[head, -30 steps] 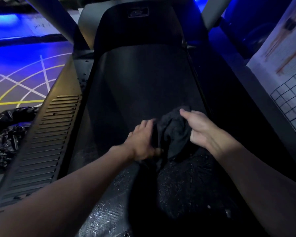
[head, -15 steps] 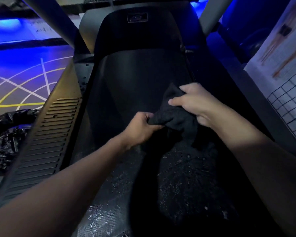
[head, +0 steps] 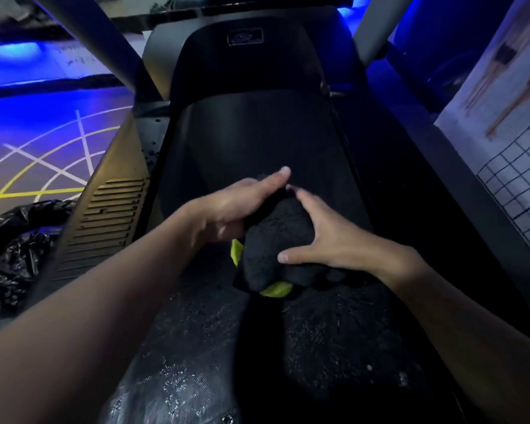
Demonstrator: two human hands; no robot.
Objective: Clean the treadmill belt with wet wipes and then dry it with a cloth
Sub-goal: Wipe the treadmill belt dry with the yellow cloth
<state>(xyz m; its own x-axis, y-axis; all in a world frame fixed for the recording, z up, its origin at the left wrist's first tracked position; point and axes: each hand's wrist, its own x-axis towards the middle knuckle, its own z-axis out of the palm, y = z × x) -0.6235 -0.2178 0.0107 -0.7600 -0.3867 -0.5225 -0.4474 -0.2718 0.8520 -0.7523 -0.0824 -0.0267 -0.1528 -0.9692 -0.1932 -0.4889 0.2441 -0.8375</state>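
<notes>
A bunched black cloth with yellow-green patches showing at its left and lower edges is held over the middle of the black treadmill belt. My left hand grips its upper left side, index finger stretched forward. My right hand presses on its right side, thumb across the lower part. The near stretch of the belt glistens with wet specks. No wet wipe is visible.
A ribbed grey side rail runs along the belt's left. A crumpled black plastic bag lies on the floor at left. Two grey uprights rise at the front. A gridded poster stands at right.
Both hands have regathered the cloth into a tighter bundle. My left hand moved up onto its top and my right hand shifted to its lower right side. Yellow-green patches now show.
</notes>
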